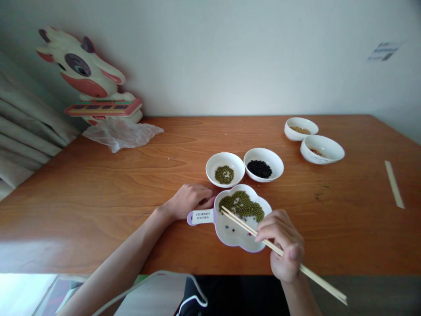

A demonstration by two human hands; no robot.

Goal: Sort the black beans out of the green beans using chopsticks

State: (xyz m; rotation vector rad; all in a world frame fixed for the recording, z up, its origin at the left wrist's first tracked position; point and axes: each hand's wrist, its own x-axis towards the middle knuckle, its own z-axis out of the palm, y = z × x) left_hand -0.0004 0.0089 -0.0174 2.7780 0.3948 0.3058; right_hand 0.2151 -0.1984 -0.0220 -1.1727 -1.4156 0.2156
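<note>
A flower-shaped white tray (pixel 230 237) with a purple rim and a labelled handle holds green beans (pixel 245 204) along its far side. Wooden chopsticks (pixel 243 224) are held in my right hand (pixel 283 243), their tips at the left part of the beans. My left hand (pixel 189 201) rests on the table by the tray's handle, fingers curled; whether they grip anything is hidden. Just beyond the tray stand a white bowl (pixel 210 169) with green beans and another bowl (pixel 278 163) with black beans.
At the back right are a bowl (pixel 289 131) of yellowish grains and a bowl (pixel 335 153) with a few reddish pieces. A pale strip (pixel 394 184) lies at the far right. A cow-shaped toy keyboard (pixel 105 107) and clear plastic bag (pixel 126 137) stand back left.
</note>
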